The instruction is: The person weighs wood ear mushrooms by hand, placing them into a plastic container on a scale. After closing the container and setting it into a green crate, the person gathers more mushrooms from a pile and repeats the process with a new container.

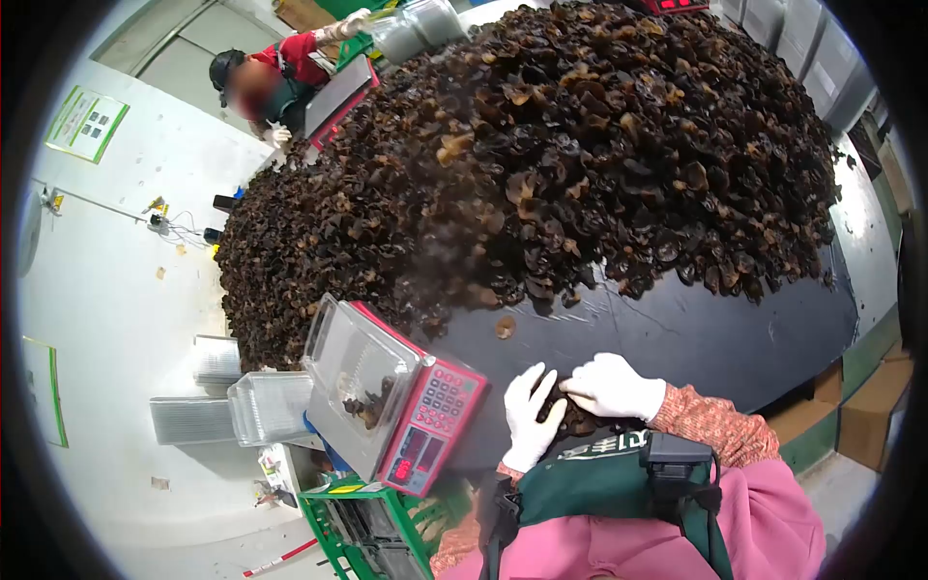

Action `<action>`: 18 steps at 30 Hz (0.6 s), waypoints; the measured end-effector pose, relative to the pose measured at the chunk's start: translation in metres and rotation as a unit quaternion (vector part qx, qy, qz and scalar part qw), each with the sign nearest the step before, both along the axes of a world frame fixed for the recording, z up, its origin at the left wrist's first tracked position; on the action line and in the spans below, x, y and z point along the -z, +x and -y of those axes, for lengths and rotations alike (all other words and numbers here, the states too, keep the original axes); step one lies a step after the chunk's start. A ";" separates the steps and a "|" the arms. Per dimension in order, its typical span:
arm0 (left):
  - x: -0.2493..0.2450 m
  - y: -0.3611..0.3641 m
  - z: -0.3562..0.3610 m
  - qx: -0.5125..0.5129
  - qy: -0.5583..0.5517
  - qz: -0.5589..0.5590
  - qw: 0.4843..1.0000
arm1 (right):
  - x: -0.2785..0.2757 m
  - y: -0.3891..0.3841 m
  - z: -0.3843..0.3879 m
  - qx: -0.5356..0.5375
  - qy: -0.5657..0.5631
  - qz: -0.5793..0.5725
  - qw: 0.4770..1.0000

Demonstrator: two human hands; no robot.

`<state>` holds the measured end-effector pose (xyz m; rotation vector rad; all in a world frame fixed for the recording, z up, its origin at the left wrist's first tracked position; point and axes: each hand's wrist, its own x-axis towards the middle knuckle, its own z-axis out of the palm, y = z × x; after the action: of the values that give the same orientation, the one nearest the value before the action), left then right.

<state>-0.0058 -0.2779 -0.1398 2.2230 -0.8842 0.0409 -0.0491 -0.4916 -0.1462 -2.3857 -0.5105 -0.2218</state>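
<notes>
My left hand (530, 416), in a white glove, curls its thumb and fingers around a few dark wood ear mushrooms (577, 420) near the table's front edge. On their other side, my white-gloved right hand (614, 387) pinches at the same pieces with its fingertips. Left of my hands stands a red scale (440, 411) with a lit display. A clear plastic tray (358, 358) rests on it, holding a small clump of wood ear mushrooms (367, 404). Beyond my hands a big heap of wood ear mushrooms (619, 145) covers most of the dark tabletop (667, 338).
Stacked clear trays (271, 406) sit left of the scale, above a green crate (362, 527). One loose mushroom piece (505, 327) lies before the heap. At the far left, a person in red (295, 63) works by another scale (338, 97). Cardboard boxes (875, 411) stand at right.
</notes>
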 end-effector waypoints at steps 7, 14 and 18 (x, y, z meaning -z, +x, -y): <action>0.005 0.001 0.002 0.007 -0.018 0.007 1.000 | 0.004 -0.005 0.007 0.053 0.095 -0.046 0.993; 0.001 -0.002 0.004 -0.004 -0.018 -0.029 0.999 | -0.015 -0.035 0.066 0.164 0.634 -0.284 0.701; 0.002 0.000 0.004 -0.001 -0.021 -0.028 0.999 | 0.004 -0.073 0.099 0.122 0.814 -0.226 0.521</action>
<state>-0.0061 -0.2822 -0.1416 2.1749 -0.8437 -0.0011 -0.1219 -0.5908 -0.1506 -0.4957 0.3159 -0.0778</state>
